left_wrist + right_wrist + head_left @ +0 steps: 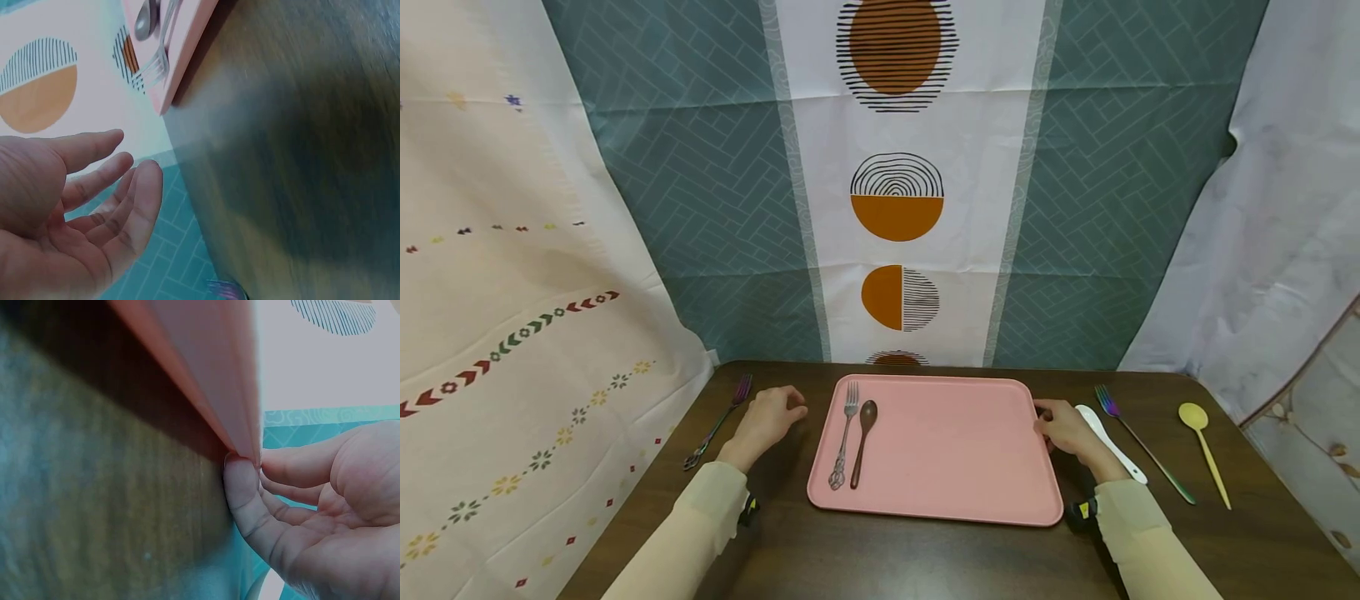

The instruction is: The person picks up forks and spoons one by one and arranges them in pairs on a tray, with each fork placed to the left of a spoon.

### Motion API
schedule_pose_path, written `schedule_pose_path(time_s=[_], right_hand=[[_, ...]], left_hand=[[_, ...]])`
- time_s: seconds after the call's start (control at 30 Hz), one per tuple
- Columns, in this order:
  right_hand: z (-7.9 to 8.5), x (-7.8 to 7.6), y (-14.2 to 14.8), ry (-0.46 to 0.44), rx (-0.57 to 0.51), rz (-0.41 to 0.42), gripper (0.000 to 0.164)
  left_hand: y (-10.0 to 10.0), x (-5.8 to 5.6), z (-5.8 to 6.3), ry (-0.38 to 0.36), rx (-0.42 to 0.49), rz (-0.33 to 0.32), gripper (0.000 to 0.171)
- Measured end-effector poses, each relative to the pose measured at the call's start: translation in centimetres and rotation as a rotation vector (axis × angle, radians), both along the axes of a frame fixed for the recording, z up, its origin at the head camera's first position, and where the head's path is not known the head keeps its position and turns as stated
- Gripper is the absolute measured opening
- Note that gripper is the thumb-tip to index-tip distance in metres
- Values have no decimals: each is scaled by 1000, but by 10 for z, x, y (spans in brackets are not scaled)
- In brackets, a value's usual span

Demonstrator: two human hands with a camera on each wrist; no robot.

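Observation:
A pink tray lies on the dark wooden table, bearing a silver fork and a dark brown spoon side by side at its left end. My right hand pinches the tray's right rim between thumb and fingers, as the right wrist view shows up close. Left of the tray, my left hand hovers apart from it, fingers loosely bent and nothing in them. Beyond that hand lies a fork with purple tines. Just right of my right hand is a white spoon.
Farther right on the table lie a rainbow-coloured fork and a yellow spoon. A patterned cloth hangs behind the table's back edge, with pale cloths at both sides.

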State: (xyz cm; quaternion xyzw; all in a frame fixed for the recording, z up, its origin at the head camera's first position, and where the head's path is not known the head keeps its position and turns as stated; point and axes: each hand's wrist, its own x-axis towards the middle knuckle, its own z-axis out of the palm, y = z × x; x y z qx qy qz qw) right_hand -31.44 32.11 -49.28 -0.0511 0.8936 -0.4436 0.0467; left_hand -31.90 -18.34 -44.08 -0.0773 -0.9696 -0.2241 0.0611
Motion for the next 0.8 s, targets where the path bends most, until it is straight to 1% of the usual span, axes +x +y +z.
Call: schedule_pose_path(time_s=[0.1, 0.3, 0.47, 0.67, 0.8], right_hand=[[0, 0, -1, -3, -3, -4, 54], [-1, 0, 0, 4, -8, 4, 54], [-1, 0, 0, 13, -5, 0, 54], [-1, 1, 0, 1, -2, 3, 54], [0, 2, 0, 9, 6, 6, 55]], left_hand=[[-7, 0, 1, 4, -10, 4, 19], [-21, 0, 3, -34, -12, 31, 22], [-31, -1, 8, -50, -9, 53, 24], [-45, -3, 14, -83, -16, 75, 29], [-55, -5, 18, -75, -27, 87, 30]])
